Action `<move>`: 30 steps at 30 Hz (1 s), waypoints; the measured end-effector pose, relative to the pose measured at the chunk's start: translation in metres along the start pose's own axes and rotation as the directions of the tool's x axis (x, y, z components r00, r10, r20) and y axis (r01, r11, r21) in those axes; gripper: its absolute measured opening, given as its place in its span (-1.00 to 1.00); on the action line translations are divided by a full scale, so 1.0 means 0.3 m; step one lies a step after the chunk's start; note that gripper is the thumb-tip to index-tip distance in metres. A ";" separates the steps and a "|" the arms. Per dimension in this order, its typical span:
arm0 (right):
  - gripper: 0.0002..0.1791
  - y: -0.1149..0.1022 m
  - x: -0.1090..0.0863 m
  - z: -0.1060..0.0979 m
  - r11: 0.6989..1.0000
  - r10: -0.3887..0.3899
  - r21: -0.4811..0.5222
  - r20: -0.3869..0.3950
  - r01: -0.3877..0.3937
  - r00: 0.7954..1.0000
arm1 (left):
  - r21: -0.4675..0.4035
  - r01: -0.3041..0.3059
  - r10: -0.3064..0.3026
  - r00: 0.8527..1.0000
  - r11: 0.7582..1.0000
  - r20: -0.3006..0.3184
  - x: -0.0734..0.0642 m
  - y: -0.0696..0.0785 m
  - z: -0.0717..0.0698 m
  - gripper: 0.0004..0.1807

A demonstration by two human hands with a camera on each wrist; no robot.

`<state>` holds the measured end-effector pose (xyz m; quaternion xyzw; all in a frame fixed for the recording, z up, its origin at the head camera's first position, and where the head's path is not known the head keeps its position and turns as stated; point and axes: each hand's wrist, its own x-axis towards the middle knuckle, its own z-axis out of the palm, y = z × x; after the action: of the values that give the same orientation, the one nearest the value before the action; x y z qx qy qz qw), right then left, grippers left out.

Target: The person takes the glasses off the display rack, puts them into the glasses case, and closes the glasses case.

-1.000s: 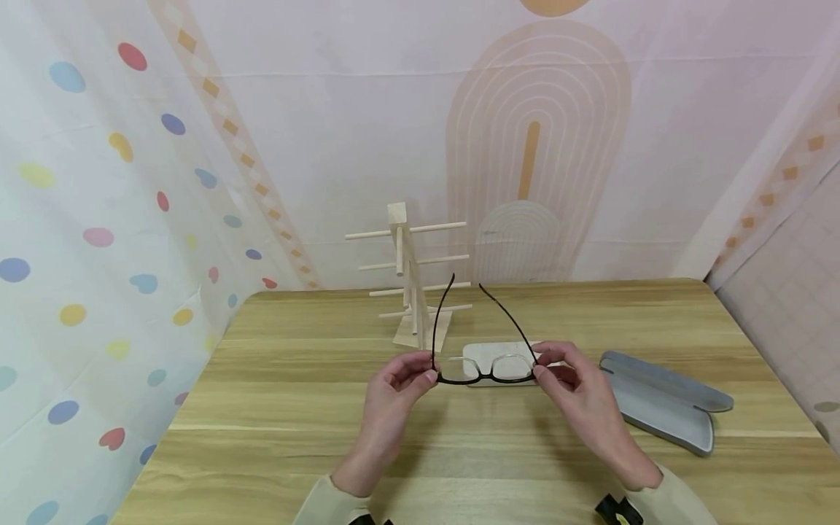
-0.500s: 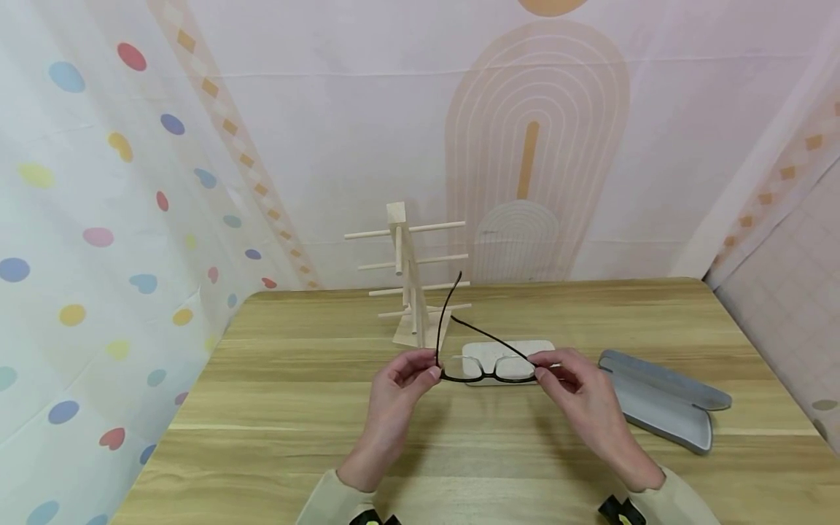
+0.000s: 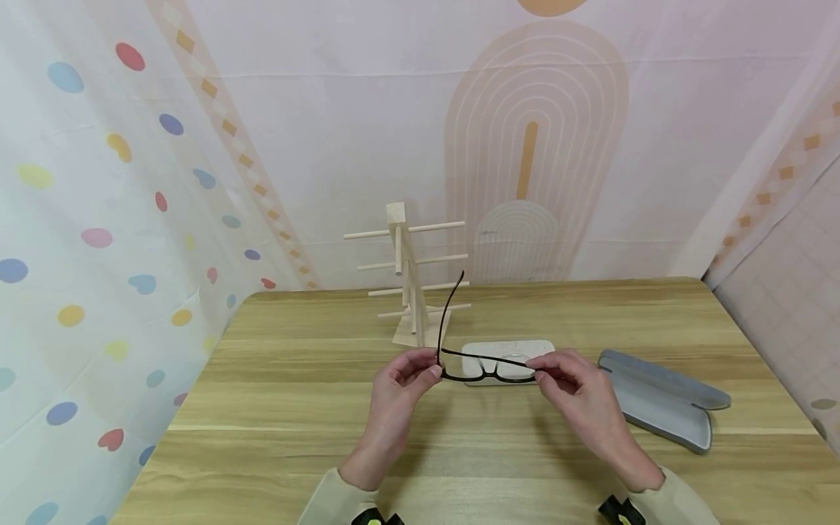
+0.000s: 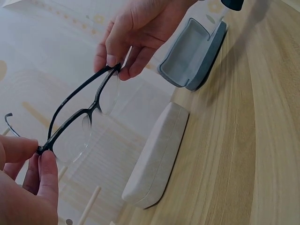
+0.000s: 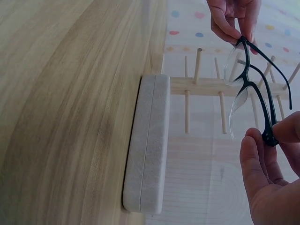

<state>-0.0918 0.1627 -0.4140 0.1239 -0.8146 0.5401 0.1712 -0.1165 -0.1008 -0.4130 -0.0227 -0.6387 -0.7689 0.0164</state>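
Black half-rim eyeglasses [image 3: 490, 375] are held up off the table between both hands. My left hand [image 3: 397, 390] pinches the hinge corner on the left, where that temple arm still points away from me. At the opposite corner my right hand [image 3: 579, 397] pinches the frame, and the right temple arm [image 5: 262, 77] lies folded across behind the lenses. Below and behind the glasses sits a closed, pale glasses case [image 4: 157, 157]. An open grey glasses case [image 3: 663, 405] lies to the right of my right hand.
A wooden display stand [image 3: 407, 273] with several pegs stands behind the glasses, left of the pale case. The wood-grain table [image 3: 275, 408] ends at a patterned cloth backdrop [image 3: 328, 146] behind and to the left.
The right temple arm has swung inward, from pointing away to lying across behind the lenses. The left arm stays extended; both hands have barely moved.
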 end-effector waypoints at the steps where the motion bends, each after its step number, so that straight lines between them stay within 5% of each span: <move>1: -0.77 0.000 0.000 0.000 1.000 -0.001 -0.001 -0.002 0.001 1.000 | 0.001 -0.001 0.001 1.000 1.000 0.000 0.000 0.001 0.001 -0.66; 30: -0.76 -0.001 0.004 0.009 1.000 -0.001 0.004 0.011 0.001 1.000 | 0.059 0.016 -0.014 0.999 0.998 -0.030 0.001 0.010 0.000 -0.72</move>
<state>-0.0932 0.1599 -0.4141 0.1277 -0.8144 0.5410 0.1668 -0.1166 -0.1015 -0.4100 -0.0061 -0.6611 -0.7500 0.0208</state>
